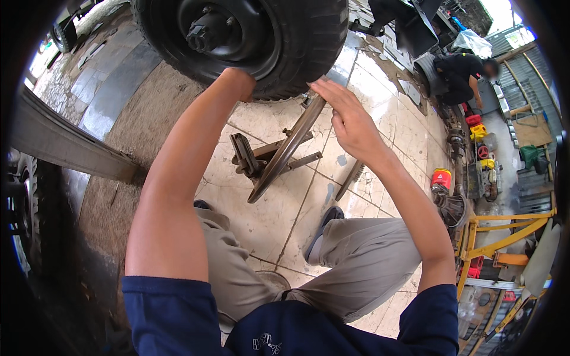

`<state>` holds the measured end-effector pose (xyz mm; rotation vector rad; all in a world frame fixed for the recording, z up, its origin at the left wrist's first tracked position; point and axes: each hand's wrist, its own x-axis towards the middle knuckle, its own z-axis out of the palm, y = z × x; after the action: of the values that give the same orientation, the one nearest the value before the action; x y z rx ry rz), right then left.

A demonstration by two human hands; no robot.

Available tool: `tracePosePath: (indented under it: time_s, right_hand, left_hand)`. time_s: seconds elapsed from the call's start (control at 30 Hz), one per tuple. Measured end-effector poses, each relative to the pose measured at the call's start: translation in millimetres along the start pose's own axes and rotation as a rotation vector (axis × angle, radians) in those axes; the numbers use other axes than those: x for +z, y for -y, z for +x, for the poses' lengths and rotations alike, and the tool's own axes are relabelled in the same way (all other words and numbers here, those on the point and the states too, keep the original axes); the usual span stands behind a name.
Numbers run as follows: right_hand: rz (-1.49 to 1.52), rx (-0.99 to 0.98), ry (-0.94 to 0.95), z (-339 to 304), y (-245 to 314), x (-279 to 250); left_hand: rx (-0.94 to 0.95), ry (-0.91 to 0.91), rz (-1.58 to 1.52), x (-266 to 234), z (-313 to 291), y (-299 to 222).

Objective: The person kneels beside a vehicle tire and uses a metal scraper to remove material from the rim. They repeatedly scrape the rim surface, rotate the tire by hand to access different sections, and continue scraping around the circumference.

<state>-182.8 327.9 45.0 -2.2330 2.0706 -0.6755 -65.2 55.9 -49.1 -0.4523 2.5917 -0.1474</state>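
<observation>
A big black wheel (309, 41) with a chunky tread and dark hub stands in front of me at the top of the view. My left hand (238, 83) is at its lower near side; the fingers are hidden against or under the tyre. On the lower right of the tread, my right hand (344, 113) lies with fingers stretched out, nearly flat. Just below those fingertips, a long steel bar (291, 148) slants toward me across a metal stand (246, 157) on the floor. Whether the right hand also touches the bar, I cannot tell.
A ridged dark bar (349, 181) lies on the tiles near my shoe (323, 231). At left rises a grey post (77, 139). A red and yellow can (441, 178), axle parts (454, 207) and a yellow frame (475, 237) line the right side. Another person (457, 74) crouches at the far right.
</observation>
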Motion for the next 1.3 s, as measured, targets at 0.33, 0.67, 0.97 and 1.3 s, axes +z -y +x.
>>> tracePosePath:
  time_s: [0.33,0.67,0.97,1.3]
  right_hand:
    - [0.02,-0.176,0.15,-9,31,-13]
    - [0.03,-0.233,0.212,-10,34,-16]
    - [0.059,-0.147,0.193,-11,44,-16]
    - [-0.031,-0.156,0.203,-17,33,-20]
  left_hand:
    - [-0.009,-0.024,-0.04,-1,-3,3]
    - [-0.05,0.146,-0.059,12,13,2]
    - [0.007,0.026,0.015,21,18,1]
    - [0.015,0.096,-0.072,29,53,-6]
